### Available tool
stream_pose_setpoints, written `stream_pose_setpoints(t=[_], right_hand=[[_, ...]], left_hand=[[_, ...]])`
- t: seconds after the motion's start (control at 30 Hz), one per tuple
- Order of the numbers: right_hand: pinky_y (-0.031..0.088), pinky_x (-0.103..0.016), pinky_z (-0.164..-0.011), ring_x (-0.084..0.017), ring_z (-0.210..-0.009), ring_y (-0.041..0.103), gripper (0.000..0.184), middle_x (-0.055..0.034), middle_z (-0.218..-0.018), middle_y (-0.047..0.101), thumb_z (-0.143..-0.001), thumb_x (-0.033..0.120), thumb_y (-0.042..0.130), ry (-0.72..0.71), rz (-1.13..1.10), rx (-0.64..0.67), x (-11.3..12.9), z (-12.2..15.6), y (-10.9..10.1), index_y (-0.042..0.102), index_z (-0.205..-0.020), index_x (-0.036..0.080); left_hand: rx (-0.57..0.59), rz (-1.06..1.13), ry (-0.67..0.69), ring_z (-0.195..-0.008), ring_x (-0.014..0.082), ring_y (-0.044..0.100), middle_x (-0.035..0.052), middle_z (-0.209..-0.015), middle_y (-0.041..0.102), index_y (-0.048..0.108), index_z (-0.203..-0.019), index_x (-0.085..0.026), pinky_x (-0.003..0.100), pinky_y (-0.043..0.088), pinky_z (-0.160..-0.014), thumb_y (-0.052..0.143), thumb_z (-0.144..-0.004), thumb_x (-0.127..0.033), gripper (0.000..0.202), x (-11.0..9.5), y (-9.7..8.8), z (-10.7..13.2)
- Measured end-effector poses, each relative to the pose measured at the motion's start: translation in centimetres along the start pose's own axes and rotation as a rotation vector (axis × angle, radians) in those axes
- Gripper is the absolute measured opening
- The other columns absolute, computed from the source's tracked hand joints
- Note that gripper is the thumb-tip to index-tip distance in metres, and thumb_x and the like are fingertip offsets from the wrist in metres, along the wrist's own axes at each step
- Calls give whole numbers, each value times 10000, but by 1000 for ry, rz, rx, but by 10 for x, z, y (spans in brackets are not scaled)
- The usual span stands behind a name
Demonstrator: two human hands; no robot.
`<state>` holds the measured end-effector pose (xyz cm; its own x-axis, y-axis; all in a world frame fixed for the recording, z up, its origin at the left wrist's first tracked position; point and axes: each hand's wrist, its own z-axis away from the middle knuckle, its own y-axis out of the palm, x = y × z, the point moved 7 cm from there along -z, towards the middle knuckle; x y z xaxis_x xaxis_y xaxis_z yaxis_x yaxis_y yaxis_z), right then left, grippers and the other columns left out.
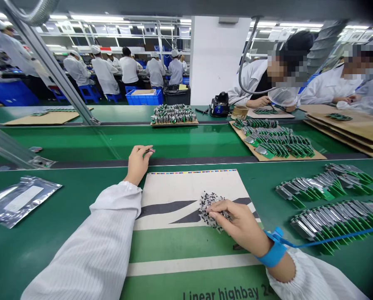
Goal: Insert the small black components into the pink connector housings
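Observation:
My left hand [138, 163] is raised at the near edge of the conveyor belt. Its thumb and forefinger pinch a small dark piece [150, 150] too small to identify. A loose heap of tiny black-headed electronic components [209, 208] with thin leads lies on a printed cardboard sheet [161, 187]. My right hand [241, 225], wearing a blue wrist strap [274, 250], reaches into that heap with thumb and forefinger closed together. Whatever sits between those fingertips is hidden among the components.
Rows of green circuit boards [339, 221] stand on the right of the bench. More boards fill a cardboard tray [261, 156] on the green belt [120, 141]. A silver bag [23, 200] lies at left. Two co-workers sit across the belt at right.

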<state>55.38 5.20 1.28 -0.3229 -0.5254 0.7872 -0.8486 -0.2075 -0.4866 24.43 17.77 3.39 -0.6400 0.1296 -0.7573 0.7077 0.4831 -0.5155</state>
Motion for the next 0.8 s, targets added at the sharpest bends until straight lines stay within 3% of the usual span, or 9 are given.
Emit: stream_pose_setpoints(t=[0.13,0.33,0.53,0.63,0.8], right_hand=[[600,-322,-735,-204,-866,717,84,-49,-926,755,-828,266,644,82,-76,26,-2,5,-5,669,-901,232],[604,-316,-740,-199,-865,715,137,-61,-940,754,-845,288,636,93,-123,49,6,10,-8,683,-960,231],[606,-318,-780,-195,-905,718,82,-59,-945,756,-832,242,658,89,-220,-21,4,13,-8,673,-912,235],[612,-306,-759,-190,-878,723,67,-53,-904,757,-812,245,682,110,-276,-32,3,14,-6,660,-874,230],[615,-276,-713,-173,-824,724,100,-41,-878,750,-786,245,714,203,-370,-12,-2,14,-3,641,-852,225]], left_hand=[[41,244,-29,-1113,244,557,98,-1193,602,658,-1027,-186,405,405,-1015,546,-879,-304,219,-32,9,40],[360,554,-221,-894,212,634,98,-1038,686,653,-1039,-183,333,517,-774,589,-858,-464,340,-73,49,140],[562,826,-732,-835,158,574,34,-982,636,633,-1005,-235,241,468,-687,689,-767,-530,384,-74,59,228],[595,878,-808,-815,156,555,19,-913,621,623,-996,-231,243,455,-691,721,-720,-555,436,-75,59,242],[621,875,-824,-811,148,533,7,-904,603,624,-979,-227,249,438,-711,750,-696,-534,436,-72,61,242]])
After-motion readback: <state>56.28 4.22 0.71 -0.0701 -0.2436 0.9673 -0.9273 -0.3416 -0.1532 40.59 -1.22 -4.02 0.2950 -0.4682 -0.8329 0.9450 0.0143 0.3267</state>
